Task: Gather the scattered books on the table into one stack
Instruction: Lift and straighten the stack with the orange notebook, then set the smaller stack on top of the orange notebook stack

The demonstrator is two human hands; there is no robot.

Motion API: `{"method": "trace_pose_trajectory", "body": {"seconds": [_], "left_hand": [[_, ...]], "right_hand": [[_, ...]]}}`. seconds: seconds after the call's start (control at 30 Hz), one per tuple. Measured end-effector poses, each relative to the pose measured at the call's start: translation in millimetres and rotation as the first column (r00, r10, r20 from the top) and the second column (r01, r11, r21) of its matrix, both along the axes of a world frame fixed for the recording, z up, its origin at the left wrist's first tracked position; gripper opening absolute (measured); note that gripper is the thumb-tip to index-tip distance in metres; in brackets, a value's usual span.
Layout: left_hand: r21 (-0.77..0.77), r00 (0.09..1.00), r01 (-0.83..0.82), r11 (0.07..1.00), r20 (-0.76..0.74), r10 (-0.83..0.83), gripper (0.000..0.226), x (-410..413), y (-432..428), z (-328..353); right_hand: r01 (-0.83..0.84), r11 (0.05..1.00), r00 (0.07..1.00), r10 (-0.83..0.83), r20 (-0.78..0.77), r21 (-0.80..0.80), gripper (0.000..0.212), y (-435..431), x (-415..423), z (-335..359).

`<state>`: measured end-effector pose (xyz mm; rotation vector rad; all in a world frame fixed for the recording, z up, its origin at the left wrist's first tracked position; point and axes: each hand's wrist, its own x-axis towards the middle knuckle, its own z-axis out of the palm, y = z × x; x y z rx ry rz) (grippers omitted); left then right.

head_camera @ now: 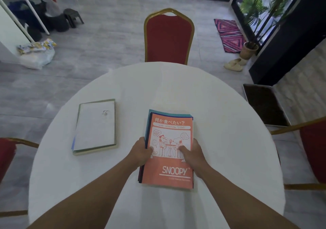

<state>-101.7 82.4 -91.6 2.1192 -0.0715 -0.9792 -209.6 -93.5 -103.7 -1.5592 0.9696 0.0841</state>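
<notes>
An orange Snoopy notebook (170,135) tops a small pile with dark blue and teal books under it, lying near the middle of the round white table (220,140). My left hand (141,152) grips the pile's left edge, thumb on the cover. My right hand (191,153) grips the right edge the same way. A second pile, topped by a white book (96,125) with green and blue edges beneath, lies apart to the left.
A red chair with a gold frame (168,36) stands at the far side of the table. Red chair parts show at the left (7,156) and right (313,151). A dark tray (264,105) sits on the floor at right.
</notes>
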Motion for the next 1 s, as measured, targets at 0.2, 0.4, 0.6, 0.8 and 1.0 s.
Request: {"method": "trace_pose_trajectory", "body": {"seconds": [0.2, 0.4, 0.6, 0.8, 1.0], "left_hand": [[0.270, 0.994, 0.027, 0.963, 0.099, -0.056, 0.038, -5.0, -12.1, -32.6], [0.432, 0.935, 0.069, 0.899, 0.287, -0.210, 0.033, -8.0, -9.6, -40.1], [0.414, 0.924, 0.109, 0.904, 0.292, -0.246, 0.039, -7.1, -6.8, -44.6], [0.414, 0.918, 0.140, 0.899, 0.285, -0.274, 0.040, -5.0, -5.0, -41.8], [0.377, 0.924, 0.203, 0.904, 0.230, -0.304, 0.043, 2.1, 1.2, -33.2]], "right_hand": [[-0.098, 0.964, 0.980, 0.050, -0.194, -0.248, 0.045, 2.7, 6.2, -28.6], [-0.171, 0.902, 0.961, 0.065, -0.267, -0.396, 0.056, 7.4, 4.6, -40.6], [-0.216, 0.871, 0.948, 0.078, -0.310, -0.441, 0.073, 10.8, 3.5, -43.7], [-0.228, 0.877, 0.941, 0.087, -0.328, -0.423, 0.072, 11.8, 6.2, -38.2], [-0.231, 0.879, 0.924, 0.064, -0.378, -0.416, 0.061, 12.8, 14.2, -32.1]]}}
